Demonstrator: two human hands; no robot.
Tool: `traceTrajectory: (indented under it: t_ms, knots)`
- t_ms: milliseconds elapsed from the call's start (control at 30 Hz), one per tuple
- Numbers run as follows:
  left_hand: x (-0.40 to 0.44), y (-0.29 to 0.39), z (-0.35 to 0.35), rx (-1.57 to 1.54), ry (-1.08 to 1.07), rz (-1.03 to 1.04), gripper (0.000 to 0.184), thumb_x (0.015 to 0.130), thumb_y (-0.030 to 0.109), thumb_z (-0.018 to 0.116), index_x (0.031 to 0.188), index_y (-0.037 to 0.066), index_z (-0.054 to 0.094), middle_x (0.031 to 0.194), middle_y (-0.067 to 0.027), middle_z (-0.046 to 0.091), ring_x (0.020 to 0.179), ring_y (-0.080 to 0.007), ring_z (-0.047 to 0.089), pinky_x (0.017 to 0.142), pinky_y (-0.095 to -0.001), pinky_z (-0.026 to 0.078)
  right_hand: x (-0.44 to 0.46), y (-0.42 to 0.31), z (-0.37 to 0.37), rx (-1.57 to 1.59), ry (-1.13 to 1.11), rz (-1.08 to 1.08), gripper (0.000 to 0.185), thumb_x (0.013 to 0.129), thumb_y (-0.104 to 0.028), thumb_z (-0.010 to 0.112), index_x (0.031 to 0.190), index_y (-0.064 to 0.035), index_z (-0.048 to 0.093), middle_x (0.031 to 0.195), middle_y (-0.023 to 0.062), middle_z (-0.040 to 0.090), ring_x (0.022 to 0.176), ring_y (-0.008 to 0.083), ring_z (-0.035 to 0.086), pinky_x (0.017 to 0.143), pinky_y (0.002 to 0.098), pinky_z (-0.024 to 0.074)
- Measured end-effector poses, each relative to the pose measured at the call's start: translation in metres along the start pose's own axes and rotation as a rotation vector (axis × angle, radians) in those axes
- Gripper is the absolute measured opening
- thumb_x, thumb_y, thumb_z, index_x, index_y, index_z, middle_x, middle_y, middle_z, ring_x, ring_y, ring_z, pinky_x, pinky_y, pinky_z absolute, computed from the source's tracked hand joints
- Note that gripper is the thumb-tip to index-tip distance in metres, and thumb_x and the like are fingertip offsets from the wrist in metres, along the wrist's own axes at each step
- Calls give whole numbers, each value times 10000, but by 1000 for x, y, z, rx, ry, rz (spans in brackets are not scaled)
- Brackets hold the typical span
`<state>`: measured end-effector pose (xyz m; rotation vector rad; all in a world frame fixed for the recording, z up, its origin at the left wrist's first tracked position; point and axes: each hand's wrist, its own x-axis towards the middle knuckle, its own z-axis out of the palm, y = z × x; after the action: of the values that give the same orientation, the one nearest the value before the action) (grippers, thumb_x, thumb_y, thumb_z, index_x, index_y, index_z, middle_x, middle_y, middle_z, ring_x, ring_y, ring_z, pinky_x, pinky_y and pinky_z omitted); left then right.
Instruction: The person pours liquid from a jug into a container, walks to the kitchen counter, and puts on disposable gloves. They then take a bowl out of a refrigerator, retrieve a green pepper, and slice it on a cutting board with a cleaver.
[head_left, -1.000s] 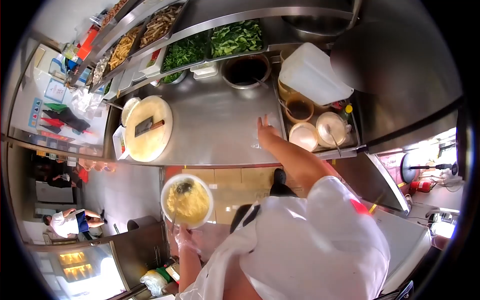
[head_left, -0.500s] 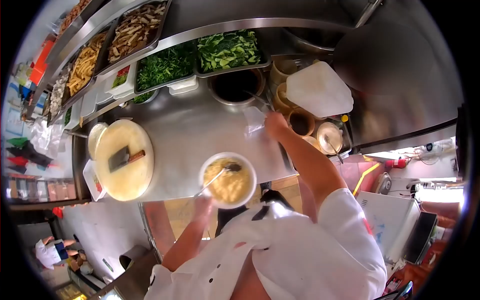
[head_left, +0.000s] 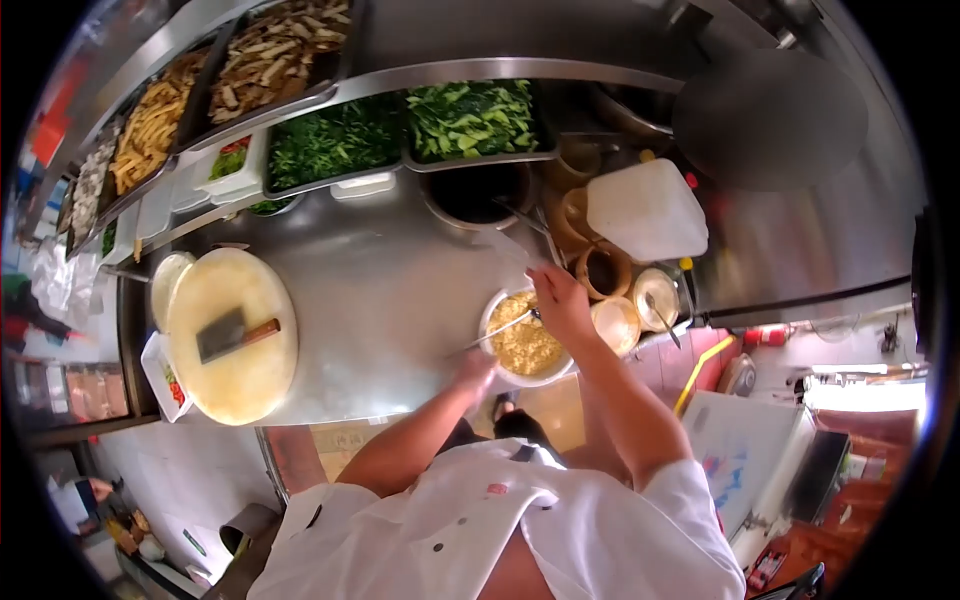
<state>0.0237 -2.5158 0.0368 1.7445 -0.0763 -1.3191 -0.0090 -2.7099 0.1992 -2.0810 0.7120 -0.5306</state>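
A white bowl (head_left: 487, 318) of pale yellow, crumbly food is at the counter's front edge. A long-handled spoon (head_left: 508, 328) lies across it, its handle sticking out to the left. My left hand (head_left: 474, 378), blurred, is closed at the bowl's lower left side. Above the bowl's upper right rim is my right hand (head_left: 562, 302), fingers pinched on a thin translucent plastic bag (head_left: 508, 246). Beyond it stands a pot of dark sauce (head_left: 470, 190) with a ladle (head_left: 522, 217) in it. Seasoning jars (head_left: 604, 273) are just right of my right hand.
On the left, a cleaver (head_left: 222, 335) lies on a round chopping board (head_left: 265, 375). Trays of chopped greens (head_left: 335, 137) and leafy vegetables (head_left: 472, 120) line the back under a metal shelf edge (head_left: 450, 72). A white plastic jug (head_left: 648, 208) stands among the jars.
The bowl and my left hand have moved right and slightly up, close to the jars. My right hand has come down toward the bowl, now over its rim. The camera view has shifted a little.
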Motion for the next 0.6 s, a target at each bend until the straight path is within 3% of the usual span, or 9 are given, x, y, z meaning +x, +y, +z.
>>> traceTrajectory:
  t_ms: [67, 100, 200, 267, 400, 467, 533, 567, 600]
  knots:
    - [-8, 8, -8, 59, -152, 14, 277, 956, 315, 652, 998, 41, 647, 878, -37, 600, 807, -156, 530, 710, -337, 452, -18, 2, 0, 133, 15, -36, 214, 977, -96, 547, 1127, 4, 663, 1035, 183, 709, 921, 337, 699, 795, 361, 546]
    - [-4, -3, -11, 70, -247, 110, 409, 972, 356, 637, 1231, 42, 602, 957, -36, 610, 846, -154, 544, 731, -310, 462, -27, 2, 3, 203, 15, -54, 233, 984, -100, 542, 1153, 13, 657, 1066, 179, 714, 946, 318, 708, 808, 349, 547]
    - [-68, 20, -43, -11, -306, 38, 521, 994, 321, 612, 1427, 65, 479, 1122, -44, 623, 878, -149, 560, 762, -287, 479, -42, -25, 11, 165, -154, -70, 266, 986, -93, 540, 1201, 37, 629, 1126, 188, 710, 1014, 284, 707, 864, 336, 542]
    - [-72, -37, -64, -313, -242, -7, 510, 1026, 287, 556, 1479, 90, 429, 1307, -53, 576, 957, -149, 575, 823, -288, 507, -42, -38, 32, 293, -257, -129, 283, 964, -54, 559, 1231, 25, 612, 1171, 214, 681, 1090, 341, 672, 931, 351, 518]
    - [-143, -158, -120, -84, 164, 269, 497, 964, 337, 638, 1386, 93, 543, 1156, -50, 624, 992, -155, 582, 876, -313, 468, -27, -17, 137, 257, -376, -368, 248, 940, -74, 562, 1166, 14, 618, 1177, 241, 649, 1087, 409, 632, 926, 415, 520]
    - [-221, -149, -121, -443, 496, -198, 393, 965, 288, 640, 1301, 90, 602, 1094, -53, 643, 1003, -157, 593, 871, -318, 494, -15, -19, 198, 170, -436, -444, 222, 931, -82, 550, 1122, 9, 619, 1145, 243, 648, 1059, 421, 625, 910, 439, 519]
    - [-265, -280, -131, -679, 653, -298, 345, 980, 245, 614, 1278, 73, 599, 1105, -47, 631, 1000, -158, 593, 893, -336, 506, 4, -24, 258, 87, -490, -520, 197, 924, -88, 535, 1078, 1, 619, 1102, 237, 653, 1025, 420, 624, 892, 459, 517]
    - [-297, -333, -127, -578, 704, -395, 350, 975, 244, 618, 1281, 76, 600, 1124, -50, 627, 1020, -163, 589, 904, -337, 502, 15, -25, 291, 5, -472, -533, 197, 920, -84, 521, 1069, -3, 621, 1090, 233, 654, 1018, 414, 624, 889, 465, 514]
    - [-328, -374, -116, -237, 680, -546, 355, 971, 243, 622, 1285, 80, 602, 1143, -53, 624, 1040, -168, 585, 916, -338, 499, 27, -29, 318, -76, -449, -548, 198, 917, -79, 508, 1061, -7, 624, 1077, 228, 655, 1011, 408, 624, 887, 472, 512]
